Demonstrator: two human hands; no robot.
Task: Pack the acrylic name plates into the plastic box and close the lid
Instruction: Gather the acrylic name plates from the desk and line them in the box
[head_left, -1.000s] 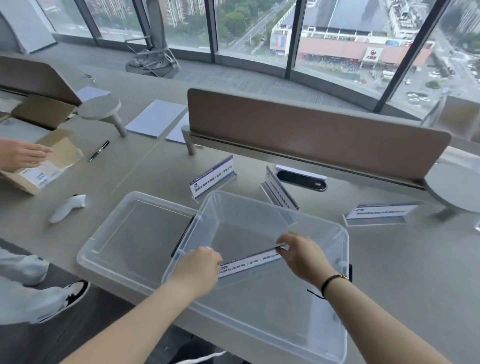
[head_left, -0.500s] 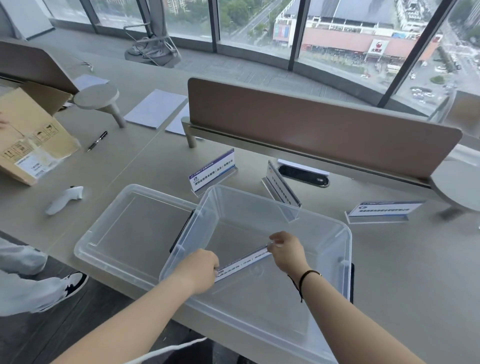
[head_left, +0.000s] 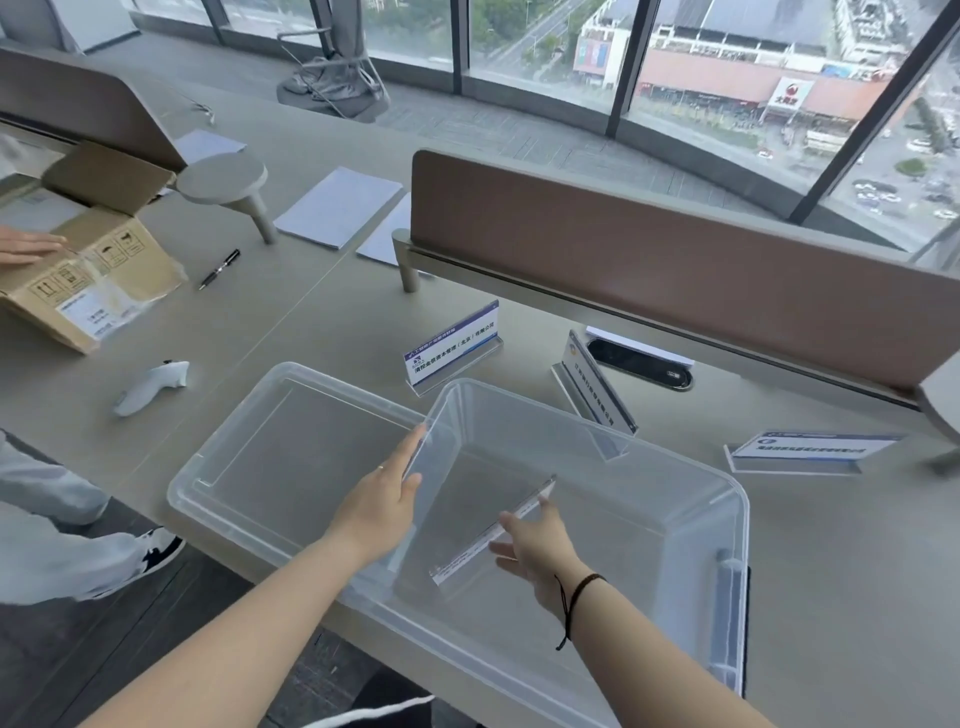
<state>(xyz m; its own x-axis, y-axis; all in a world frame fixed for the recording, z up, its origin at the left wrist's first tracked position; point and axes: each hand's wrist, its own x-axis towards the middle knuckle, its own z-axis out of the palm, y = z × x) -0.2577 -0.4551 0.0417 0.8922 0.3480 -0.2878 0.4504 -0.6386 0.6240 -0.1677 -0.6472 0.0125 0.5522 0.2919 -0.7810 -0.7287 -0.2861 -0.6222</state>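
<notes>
Name plate (head_left: 493, 530): inside my plastic box (head_left: 691, 525), leaning; I judge it stiff, light, slick, scratch-prone; best pinched at its short ends.
Right hand (head_left: 540, 551): open, fingertips on the plate's edge.
Left hand (head_left: 387, 499): open, flat against the box wall.
Lid (head_left: 291, 452): on the surface, left of the box.

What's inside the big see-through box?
One name plate lies inside the plastic box, with the right hand touching it. Otherwise only the bare bottom shows. The hand and forearm cover a little of the floor.
</notes>
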